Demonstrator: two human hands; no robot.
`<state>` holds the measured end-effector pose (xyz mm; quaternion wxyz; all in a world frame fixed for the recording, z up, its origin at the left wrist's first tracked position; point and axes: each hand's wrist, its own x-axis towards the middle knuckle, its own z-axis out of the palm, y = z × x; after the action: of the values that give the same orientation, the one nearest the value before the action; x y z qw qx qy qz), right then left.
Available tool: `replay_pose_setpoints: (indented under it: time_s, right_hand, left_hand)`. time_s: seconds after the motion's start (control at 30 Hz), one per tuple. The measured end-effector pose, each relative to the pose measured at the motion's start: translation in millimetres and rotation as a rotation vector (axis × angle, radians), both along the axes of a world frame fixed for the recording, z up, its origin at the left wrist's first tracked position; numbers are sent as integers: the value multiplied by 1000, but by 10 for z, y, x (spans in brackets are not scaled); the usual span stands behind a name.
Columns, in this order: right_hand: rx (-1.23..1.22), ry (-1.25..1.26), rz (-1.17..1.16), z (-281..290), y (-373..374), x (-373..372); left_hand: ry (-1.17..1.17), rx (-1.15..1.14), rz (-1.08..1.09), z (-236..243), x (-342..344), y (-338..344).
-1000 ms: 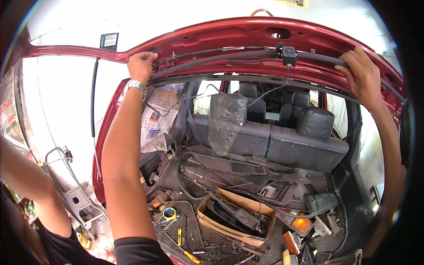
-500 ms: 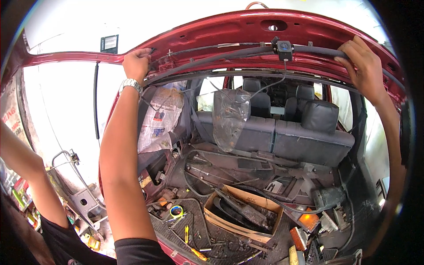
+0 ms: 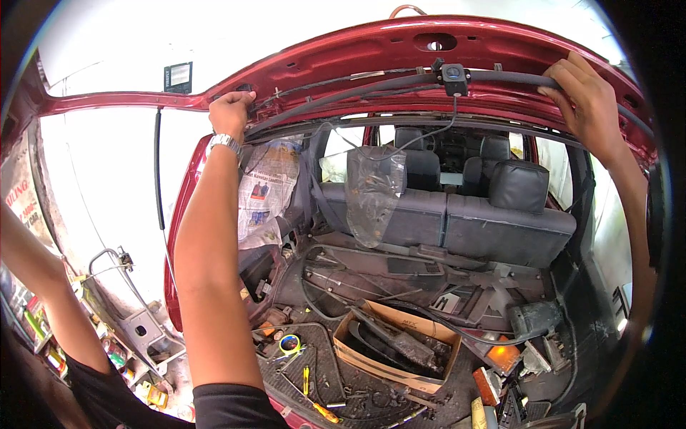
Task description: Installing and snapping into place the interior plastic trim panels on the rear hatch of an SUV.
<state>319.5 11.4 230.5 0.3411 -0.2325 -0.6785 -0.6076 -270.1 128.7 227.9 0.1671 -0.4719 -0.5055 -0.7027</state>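
At the underside of the raised red tailgate [image 3: 321,50], my left hand [image 3: 229,116], a watch [image 3: 225,143] on its wrist, has its fingertips pinched on something small and dark at the left of the panel. My right hand [image 3: 586,107] grips a long grey tube [image 3: 507,77] that runs across the panel. Between my hands, nearer the right one, a small black box with a bracket [image 3: 454,82] sits on that tube, with a thin cable [image 3: 446,127] looping down from it. A thinner dark wire [image 3: 321,86] runs along the panel above the tube.
Below are rear seats [image 3: 509,236], newspaper sheets [image 3: 261,200], a plastic sheet [image 3: 375,193], a cardboard box of dark parts [image 3: 446,368], tape [image 3: 289,344], screwdrivers [image 3: 325,411] and loose lamps [image 3: 504,357]. Another person's arm [image 3: 61,300] is at far left, beside a gas strut [image 3: 158,164].
The view has shifted slightly, the tailgate and interior sitting higher in it. Both my hands keep their places on the tailgate. The other arm at far left is a little higher.
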Motion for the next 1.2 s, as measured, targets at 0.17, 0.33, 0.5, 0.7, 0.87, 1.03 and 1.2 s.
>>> replay_pose_setpoints:
  time_s: [0.17,0.33,0.5,0.7,0.87,1.03,1.2]
  right_hand:
    - [7,-34,36,8,17,-47]
    - [19,-35,27,-6,-4,-55]
    - [-5,-26,36,-9,10,-56]
    - [21,-35,25,8,-21,-91]
    - [21,-37,18,14,-8,-79]
    - [59,-39,8,23,12,-61]
    - [17,-16,7,35,-10,-35]
  left_hand:
    - [214,-45,19,-55,-111,-20]
    - [199,-182,-231,-71,-65,-138]
    - [223,-101,-64,-41,72,-276]
    - [9,72,101,17,117,-191]
    - [-83,110,-3,25,101,-114]
    - [77,15,-186,20,1,-125]
    - [67,-213,-354,21,62,-256]
